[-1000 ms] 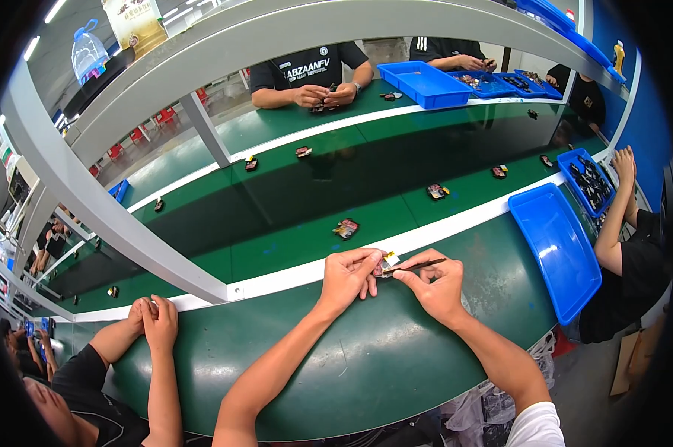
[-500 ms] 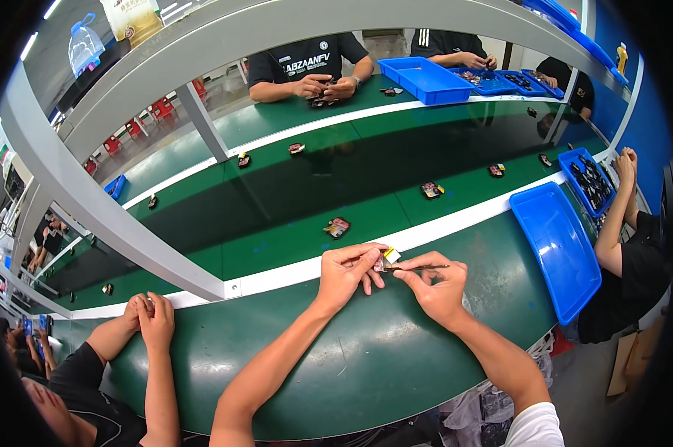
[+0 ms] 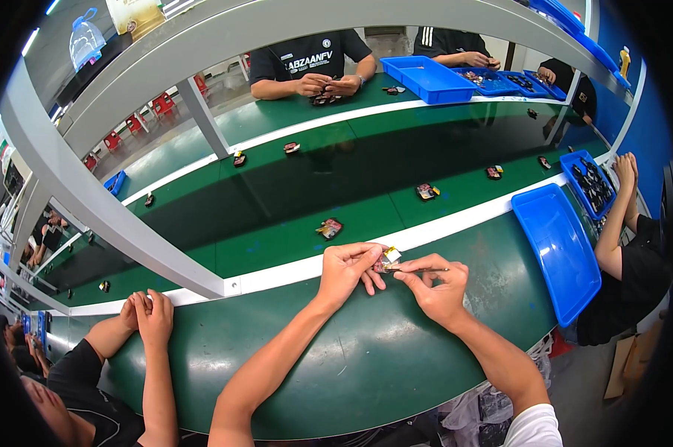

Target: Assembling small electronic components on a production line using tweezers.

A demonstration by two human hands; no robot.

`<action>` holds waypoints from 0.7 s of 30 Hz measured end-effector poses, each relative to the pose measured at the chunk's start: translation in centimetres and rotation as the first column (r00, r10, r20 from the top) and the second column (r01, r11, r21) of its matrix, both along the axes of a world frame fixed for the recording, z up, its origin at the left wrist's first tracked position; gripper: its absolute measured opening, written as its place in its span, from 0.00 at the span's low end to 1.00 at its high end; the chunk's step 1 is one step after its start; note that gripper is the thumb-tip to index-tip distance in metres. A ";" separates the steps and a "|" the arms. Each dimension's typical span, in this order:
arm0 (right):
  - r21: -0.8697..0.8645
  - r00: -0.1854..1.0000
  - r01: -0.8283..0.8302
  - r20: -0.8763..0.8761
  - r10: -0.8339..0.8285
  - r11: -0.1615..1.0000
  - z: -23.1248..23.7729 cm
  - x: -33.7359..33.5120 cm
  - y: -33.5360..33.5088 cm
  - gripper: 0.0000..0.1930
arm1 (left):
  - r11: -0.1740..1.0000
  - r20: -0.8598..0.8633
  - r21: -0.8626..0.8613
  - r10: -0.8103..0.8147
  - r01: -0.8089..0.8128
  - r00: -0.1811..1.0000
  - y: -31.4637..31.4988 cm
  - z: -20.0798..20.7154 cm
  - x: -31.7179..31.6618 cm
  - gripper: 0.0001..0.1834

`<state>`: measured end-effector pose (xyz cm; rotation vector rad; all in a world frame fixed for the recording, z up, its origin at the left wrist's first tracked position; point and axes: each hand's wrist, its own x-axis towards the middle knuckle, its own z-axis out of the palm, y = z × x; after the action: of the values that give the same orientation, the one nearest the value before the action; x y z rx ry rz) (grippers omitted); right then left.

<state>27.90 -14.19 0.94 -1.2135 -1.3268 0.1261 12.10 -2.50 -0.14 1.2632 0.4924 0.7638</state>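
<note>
Above the green tabletop, my left hand [image 3: 349, 273] pinches a small electronic assembly [image 3: 386, 261], reddish with a white-and-yellow part on top. Its fine details are too small to make out. My right hand [image 3: 437, 289] grips a thin dark stick-like tool [image 3: 426, 269], whose near end reaches the assembly's lower right edge. Both hands are close together, fingers bent. Just beyond them, a similar assembly [image 3: 328, 229] lies on the green conveyor belt, with another one [image 3: 426, 191] farther right.
A white rail [image 3: 307, 273] divides my worktop [image 3: 351, 357] from the belt. An empty-looking blue tray [image 3: 556, 253] stands at the right, near a co-worker's arms. Another person's clasped hands [image 3: 149, 316] rest at the left. A grey post [image 3: 120, 216] slants across the left; more people sit opposite.
The assemblies on the belt have shifted slightly to the left. The piece in my left hand has tilted a little, showing more of its white part. My hands stay nearly in place.
</note>
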 end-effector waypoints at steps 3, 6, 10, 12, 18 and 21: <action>-0.026 1.000 0.005 -0.003 -0.005 1.000 -0.1 0.1 -0.1 0.05 | 1.000 0.001 -0.012 0.001 -0.001 1.000 -0.1 -0.1 0.0 0.15; -0.098 0.996 0.016 -0.085 -0.024 0.995 -0.2 0.1 -0.1 0.05 | 1.000 -0.013 0.001 0.008 -0.008 1.000 -0.2 -0.3 0.1 0.14; -0.117 0.995 0.001 -0.101 -0.013 0.993 -0.1 0.2 -0.1 0.06 | 1.000 -0.012 0.019 0.019 -0.019 1.000 -0.3 -0.4 0.1 0.14; -0.105 0.998 0.008 -0.067 -0.015 0.994 0.1 0.2 -0.1 0.05 | 1.000 -0.003 0.015 0.022 -0.022 1.000 -0.2 -0.3 0.1 0.14; -0.025 0.997 0.008 0.075 -0.006 1.000 0.1 0.2 -0.2 0.06 | 1.000 -0.028 0.008 0.001 -0.001 1.000 -0.1 -0.1 0.0 0.14; -0.054 0.999 0.010 0.037 -0.008 0.999 0.2 0.1 -0.2 0.06 | 1.000 -0.022 0.012 0.009 -0.009 1.000 -0.3 -0.4 0.0 0.14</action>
<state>28.01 -14.38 1.11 -1.2723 -1.3569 0.1346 12.13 -2.81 -0.56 1.2826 0.5120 0.7624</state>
